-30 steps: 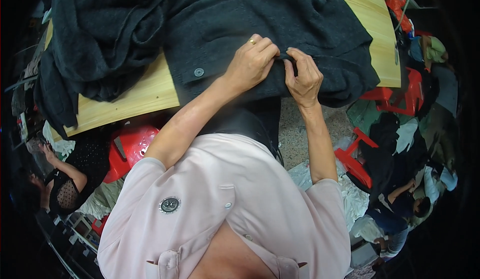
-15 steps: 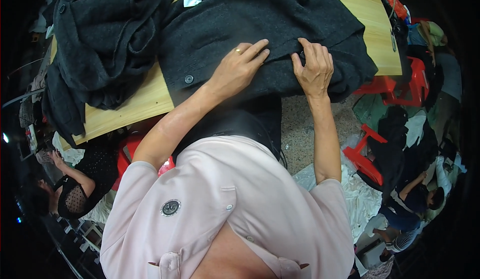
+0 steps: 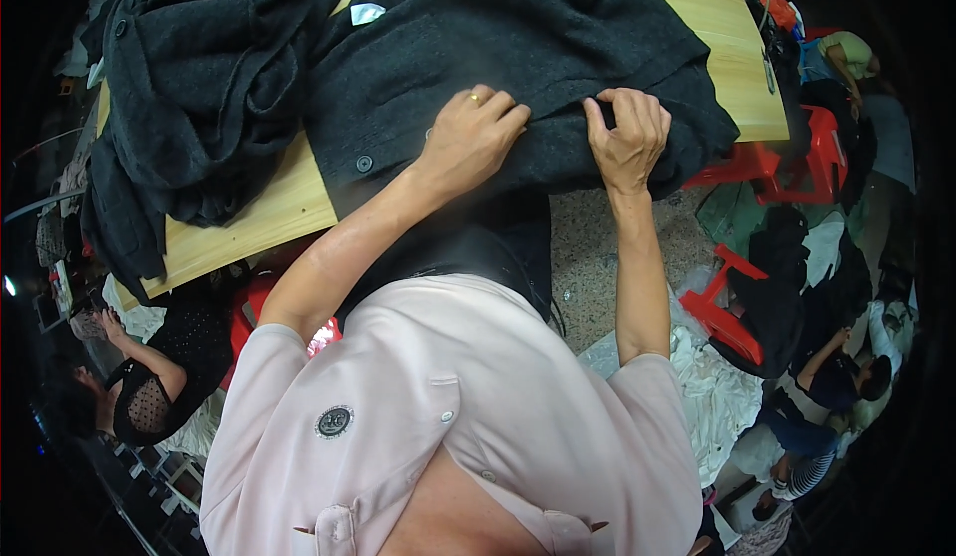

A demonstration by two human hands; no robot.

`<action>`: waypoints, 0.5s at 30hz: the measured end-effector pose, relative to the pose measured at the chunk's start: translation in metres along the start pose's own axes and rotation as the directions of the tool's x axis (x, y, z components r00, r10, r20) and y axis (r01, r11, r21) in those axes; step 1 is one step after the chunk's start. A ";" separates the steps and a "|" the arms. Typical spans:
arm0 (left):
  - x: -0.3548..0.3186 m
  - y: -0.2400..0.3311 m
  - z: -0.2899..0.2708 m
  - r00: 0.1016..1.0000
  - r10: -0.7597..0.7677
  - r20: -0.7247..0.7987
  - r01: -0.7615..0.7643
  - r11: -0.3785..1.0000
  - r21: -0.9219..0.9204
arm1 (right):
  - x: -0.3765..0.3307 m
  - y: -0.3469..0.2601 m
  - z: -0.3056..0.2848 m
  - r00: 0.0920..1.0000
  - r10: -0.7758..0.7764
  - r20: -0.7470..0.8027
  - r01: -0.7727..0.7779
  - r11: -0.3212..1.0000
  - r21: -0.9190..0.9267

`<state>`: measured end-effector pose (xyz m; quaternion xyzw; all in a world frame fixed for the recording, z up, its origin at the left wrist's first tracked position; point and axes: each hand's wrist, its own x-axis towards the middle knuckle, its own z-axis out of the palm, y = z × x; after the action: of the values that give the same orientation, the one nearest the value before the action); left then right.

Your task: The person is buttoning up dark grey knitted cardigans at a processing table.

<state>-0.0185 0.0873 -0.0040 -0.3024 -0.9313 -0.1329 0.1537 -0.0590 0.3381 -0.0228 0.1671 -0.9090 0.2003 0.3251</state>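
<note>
A dark charcoal coat (image 3: 398,88) with a button (image 3: 364,164) near its front edge lies spread over the table before me. My left hand (image 3: 472,140), a ring on one finger, has its fingers curled into the cloth near the coat's middle. To its right, my right hand (image 3: 629,138) pinches the same coat between thumb and bent fingers. A fold of cloth runs between the two hands. What lies under my left fingertips is hidden. A small white label (image 3: 367,13) shows on the coat's far left part.
A heap of dark garments (image 3: 209,88) covers the table's left side. The yellow wood-grain table (image 3: 254,242) ends close to my body. Red stools (image 3: 822,163) and white cloth (image 3: 712,397) are on the right. Other people sit or bend at both sides, one in black (image 3: 149,377).
My left fingers, stretched out before, have curled into the cloth. My right fingers are bent more. The coat and table sit slightly farther left in view.
</note>
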 end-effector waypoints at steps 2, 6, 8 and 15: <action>0.018 0.008 0.009 0.992 -0.067 -0.105 0.065 0.998 -0.026 | -0.003 0.001 -0.006 0.998 -0.059 0.022 0.058 0.997 0.049; 0.060 0.019 0.031 0.986 -0.099 -0.136 0.093 0.995 -0.044 | -0.003 0.006 -0.018 0.977 -0.043 0.210 0.003 0.982 0.187; 0.074 0.022 0.040 0.979 -0.073 -0.193 0.060 0.996 -0.072 | -0.002 0.007 -0.023 0.964 -0.101 0.245 0.067 0.988 0.142; 0.078 0.026 0.061 0.943 -0.227 -0.244 0.141 0.934 -0.328 | -0.007 0.006 -0.016 0.972 -0.140 0.187 0.132 0.990 0.050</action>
<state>-0.0753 0.1692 -0.0279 -0.2114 -0.8930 -0.3303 0.2208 -0.0479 0.3517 -0.0179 0.2534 -0.9183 0.1778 0.2466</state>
